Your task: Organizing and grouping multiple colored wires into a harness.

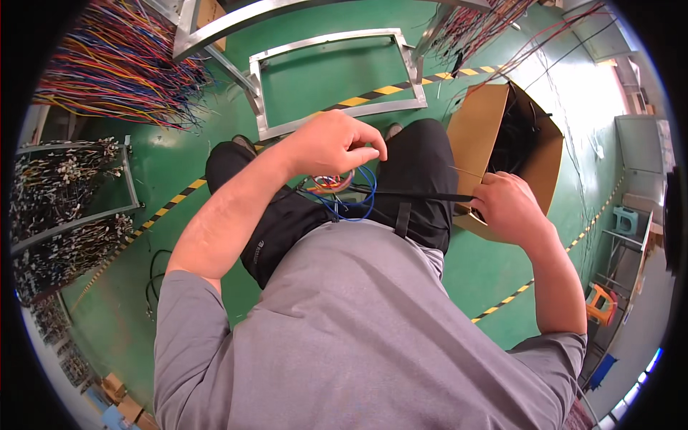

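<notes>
My left hand (342,145) is over my lap, its fingers curled and the thumb close to the index finger; what they hold, if anything, is hidden. Just below it sits a small bundle of coloured wires (331,183), mostly blue, red and orange, with blue loops spreading to the right. A long black flat cable or sleeve (423,196) runs from the bundle across my thighs. Its right end is pinched between the thumb and fingers of my right hand (507,204), in front of the cardboard box. A thin yellowish strand (467,172) shows near those fingers.
The open cardboard box (475,129) at my right holds black cables (517,129). Ahead stands a metal frame (326,45) on the green floor. Thick bunches of coloured wires (129,61) hang at far left, above a rack of connectors (68,172). An orange stool (600,304) is at right.
</notes>
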Available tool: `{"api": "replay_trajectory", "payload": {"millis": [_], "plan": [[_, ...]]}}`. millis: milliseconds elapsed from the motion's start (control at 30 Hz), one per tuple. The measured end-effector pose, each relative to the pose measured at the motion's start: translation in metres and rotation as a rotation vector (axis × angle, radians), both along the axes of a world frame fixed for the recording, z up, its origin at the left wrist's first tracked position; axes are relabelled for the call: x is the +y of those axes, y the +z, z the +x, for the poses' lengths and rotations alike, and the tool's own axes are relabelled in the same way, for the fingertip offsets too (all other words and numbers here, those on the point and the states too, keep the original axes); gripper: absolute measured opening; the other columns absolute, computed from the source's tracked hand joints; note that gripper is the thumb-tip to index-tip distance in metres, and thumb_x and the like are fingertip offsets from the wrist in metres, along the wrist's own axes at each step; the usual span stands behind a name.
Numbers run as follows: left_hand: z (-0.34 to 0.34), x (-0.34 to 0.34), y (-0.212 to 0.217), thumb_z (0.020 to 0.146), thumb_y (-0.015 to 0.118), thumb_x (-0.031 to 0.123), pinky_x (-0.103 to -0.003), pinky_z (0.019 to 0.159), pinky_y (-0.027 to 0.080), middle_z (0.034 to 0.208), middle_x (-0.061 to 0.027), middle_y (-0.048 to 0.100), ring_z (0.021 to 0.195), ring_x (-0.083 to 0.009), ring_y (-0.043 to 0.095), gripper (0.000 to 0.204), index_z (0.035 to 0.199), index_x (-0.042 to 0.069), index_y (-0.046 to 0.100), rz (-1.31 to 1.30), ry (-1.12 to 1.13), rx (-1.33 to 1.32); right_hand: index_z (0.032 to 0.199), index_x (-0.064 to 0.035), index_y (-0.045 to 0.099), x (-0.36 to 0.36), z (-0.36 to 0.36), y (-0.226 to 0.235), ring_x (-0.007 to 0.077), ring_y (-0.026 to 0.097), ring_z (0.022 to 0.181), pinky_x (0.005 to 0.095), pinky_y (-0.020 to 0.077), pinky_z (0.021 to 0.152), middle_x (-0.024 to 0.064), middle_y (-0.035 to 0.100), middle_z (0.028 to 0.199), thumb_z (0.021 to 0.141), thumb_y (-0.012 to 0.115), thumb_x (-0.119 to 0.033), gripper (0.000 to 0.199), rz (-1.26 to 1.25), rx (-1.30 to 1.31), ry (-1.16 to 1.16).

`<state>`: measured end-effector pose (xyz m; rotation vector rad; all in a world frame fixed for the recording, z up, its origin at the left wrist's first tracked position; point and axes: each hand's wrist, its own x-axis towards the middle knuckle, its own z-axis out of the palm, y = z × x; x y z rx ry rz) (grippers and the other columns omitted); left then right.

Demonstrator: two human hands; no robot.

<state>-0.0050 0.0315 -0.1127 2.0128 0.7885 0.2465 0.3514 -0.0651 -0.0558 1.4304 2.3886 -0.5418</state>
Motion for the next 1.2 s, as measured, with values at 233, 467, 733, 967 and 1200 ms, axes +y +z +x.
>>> {"api": "replay_trajectory", "payload": {"millis": [233,467,733,967,1200], "plan": [[-0.014,0.012,-0.035,0.089,0.067,0.008,-0.035,0.085,0.046,0.077,-0.0032,0.064,0.087,-0.0184,0.057,0.014,0.095,0.006,0.079,0.157,0.19,-0.315,0.1,-0.0001,0.076,-0.01,0.053,0.009,0.0368,0.067,0.093,0.0464,0.0533,0.082,0.0162,0.065,0.09,0.091,0.069,-0.009,0.014,-0.169,0.163,-0.273],[-0.008,-0.003,-0.039,0.091,0.065,0.007,-0.029,0.064,0.044,0.078,-0.0016,0.067,0.069,-0.0056,0.054,0.022,0.107,0.003,0.079,-0.201,0.114,0.001,0.097,0.0009,0.079,-0.019,0.06,0.005,0.0347,0.068,0.09,0.044,0.0538,0.082,0.0165,0.07,0.089,0.085,0.077,-0.009,0.016,-0.146,0.039,-0.299],[0.081,-0.041,-0.038,0.093,0.082,0.035,-0.048,0.092,0.056,0.124,-0.0093,0.078,0.105,-0.0366,0.074,0.061,0.148,0.02,0.061,-0.088,-0.297,0.053,0.096,0.0,0.082,-0.003,-0.007,0.029,0.0239,0.065,0.073,0.037,0.0499,0.066,0.0087,0.068,0.079,0.083,0.083,-0.005,0.014,-0.086,0.393,-0.358],[0.094,-0.066,-0.067,0.107,0.062,0.035,-0.052,0.078,0.055,0.09,-0.0119,0.074,0.088,-0.0384,0.071,0.025,0.107,0.01,0.066,0.077,-0.487,0.035,0.103,0.0037,0.078,0.011,0.002,0.021,0.0107,0.057,0.069,0.0311,0.0476,0.065,0.0012,0.065,0.077,0.096,0.075,-0.007,0.013,-0.558,0.43,-0.426],[0.086,-0.053,-0.049,0.107,0.062,0.035,-0.053,0.077,0.055,0.089,-0.0126,0.073,0.09,-0.0379,0.072,0.027,0.102,0.009,0.061,0.127,-0.524,0.135,0.106,0.004,0.077,0.02,0.005,0.025,0.0071,0.055,0.068,0.0252,0.0473,0.065,0.0002,0.066,0.079,0.105,0.066,-0.009,0.017,-0.936,0.469,-0.565]]}}
